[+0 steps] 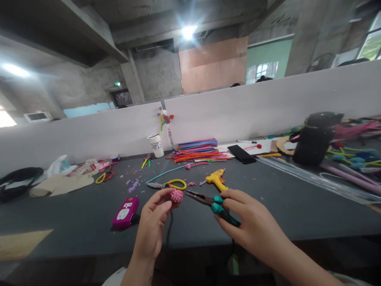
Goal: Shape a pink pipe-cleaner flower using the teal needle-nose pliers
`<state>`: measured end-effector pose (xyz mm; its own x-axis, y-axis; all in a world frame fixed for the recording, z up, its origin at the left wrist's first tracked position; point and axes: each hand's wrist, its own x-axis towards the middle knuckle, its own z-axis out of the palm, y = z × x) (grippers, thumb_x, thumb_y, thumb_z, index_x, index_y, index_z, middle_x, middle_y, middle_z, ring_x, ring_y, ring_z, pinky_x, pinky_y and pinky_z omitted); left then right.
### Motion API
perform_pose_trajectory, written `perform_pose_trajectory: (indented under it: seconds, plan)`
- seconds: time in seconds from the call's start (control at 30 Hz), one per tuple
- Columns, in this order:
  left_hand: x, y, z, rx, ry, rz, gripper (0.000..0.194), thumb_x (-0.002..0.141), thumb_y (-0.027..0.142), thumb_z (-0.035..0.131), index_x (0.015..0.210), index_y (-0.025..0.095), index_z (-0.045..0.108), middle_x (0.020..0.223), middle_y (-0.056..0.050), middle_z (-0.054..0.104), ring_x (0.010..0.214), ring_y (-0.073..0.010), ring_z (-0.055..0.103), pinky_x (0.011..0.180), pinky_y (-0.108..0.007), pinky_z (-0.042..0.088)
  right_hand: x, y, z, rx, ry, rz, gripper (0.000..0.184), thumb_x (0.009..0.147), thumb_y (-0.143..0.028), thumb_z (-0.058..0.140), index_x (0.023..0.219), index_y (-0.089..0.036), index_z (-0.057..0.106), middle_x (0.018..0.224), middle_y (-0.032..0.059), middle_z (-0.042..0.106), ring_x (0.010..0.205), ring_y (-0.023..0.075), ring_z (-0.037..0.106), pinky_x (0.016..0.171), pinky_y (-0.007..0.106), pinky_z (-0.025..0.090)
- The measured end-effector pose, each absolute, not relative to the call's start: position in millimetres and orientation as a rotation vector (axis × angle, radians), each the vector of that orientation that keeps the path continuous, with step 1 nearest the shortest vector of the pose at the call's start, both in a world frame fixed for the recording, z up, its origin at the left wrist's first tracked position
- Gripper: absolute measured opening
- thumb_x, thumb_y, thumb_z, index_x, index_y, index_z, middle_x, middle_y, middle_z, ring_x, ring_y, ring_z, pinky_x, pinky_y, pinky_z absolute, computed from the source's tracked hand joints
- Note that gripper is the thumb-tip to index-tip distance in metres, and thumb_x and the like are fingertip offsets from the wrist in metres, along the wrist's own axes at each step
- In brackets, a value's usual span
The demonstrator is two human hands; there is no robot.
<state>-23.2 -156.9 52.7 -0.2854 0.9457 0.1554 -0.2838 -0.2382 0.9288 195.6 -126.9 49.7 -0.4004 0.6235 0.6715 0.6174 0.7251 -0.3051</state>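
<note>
My left hand (154,220) pinches a small pink fuzzy ball of coiled pipe cleaner (177,196) between thumb and fingertips, just above the dark table (74,214). My right hand (245,216) grips the teal handles of long-nose pliers (205,200). The pliers' tip points left and nearly touches the pink ball. Yellow-handled scissors (169,184) lie right behind the ball, and a yellow glue gun (217,179) sits behind the pliers.
A magenta power strip (125,211) lies left of my hands. Further back are a stack of coloured pipe cleaners (198,151), a black phone (241,153), a paper cup (156,145) and a white partition (268,103). A black container (315,137) stands right.
</note>
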Motion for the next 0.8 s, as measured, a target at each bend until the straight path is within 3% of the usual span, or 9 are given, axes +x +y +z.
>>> perform_pose_trajectory:
  seconds: [0.2,0.33,0.63,0.8]
  plan:
    - [-21,-154,52,0.886,0.939,1.737,0.017,0.071,0.020,0.070,0.086,0.016,0.074,0.084,-0.006,0.077,0.083,-0.0187,0.070,0.080,-0.030,0.054,192,-113,45,-1.048,-1.878,0.576,0.023,0.073,-0.034,0.059,0.057,-0.022,0.048,0.086,0.0036,0.061,0.079,0.0191,0.059,0.068,0.027,0.043]
    - [-18,-152,51,0.884,0.929,1.731,0.018,0.069,0.019,0.071,0.087,0.016,0.073,0.085,-0.006,0.078,0.083,-0.0189,0.071,0.078,-0.030,0.055,185,-108,44,-1.036,-1.805,0.710,0.026,0.071,-0.037,0.060,0.055,-0.022,0.046,0.082,0.0037,0.060,0.079,0.0203,0.057,0.067,0.029,0.041]
    - [-12,-149,53,0.917,0.995,1.755,0.027,0.063,0.022,0.081,0.086,0.017,0.070,0.078,-0.004,0.077,0.073,-0.0187,0.073,0.061,-0.023,0.056,168,-98,42,-0.925,-1.665,0.983,0.022,0.067,-0.042,0.066,0.061,-0.021,0.066,0.087,0.0051,0.063,0.090,0.0246,0.058,0.084,0.035,0.041]
    - [-7,-153,56,0.975,0.968,1.718,0.027,0.063,0.022,0.082,0.086,0.017,0.070,0.076,-0.003,0.076,0.067,-0.0174,0.072,0.058,-0.022,0.056,154,-99,40,-0.824,-1.625,1.145,0.019,0.065,-0.039,0.071,0.069,-0.021,0.072,0.089,0.0047,0.063,0.089,0.0235,0.058,0.085,0.035,0.041]
